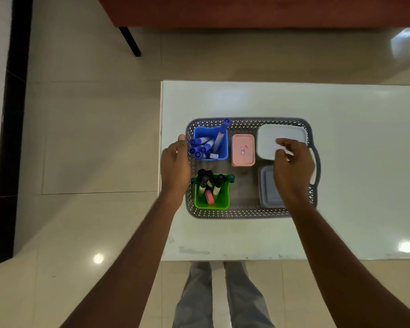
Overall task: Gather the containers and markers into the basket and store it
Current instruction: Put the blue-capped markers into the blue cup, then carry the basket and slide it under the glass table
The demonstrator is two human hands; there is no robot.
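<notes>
- The white table (341, 110) fills the right half of the frame; the grey perforated basket (246, 215) is set near its left edge, at mid-frame.
- The basket is judged stiff but light plastic; it is best taken by the side handle (317, 159) and the opposite rim.
- A white lidded container (279, 133), a grey-blue one (269, 190) and a pink one (243, 150) are packed inside.
- A blue cup (220, 155) of blue markers (200, 142) and a green cup (223, 204) of dark markers (204, 183) are seen at the left.
- The left hand (174, 166) is laid against the left rim, fingers apparently curled under it.
- The right hand (292, 162) is held over the containers, fingers loosely curled, nothing gripped.
</notes>
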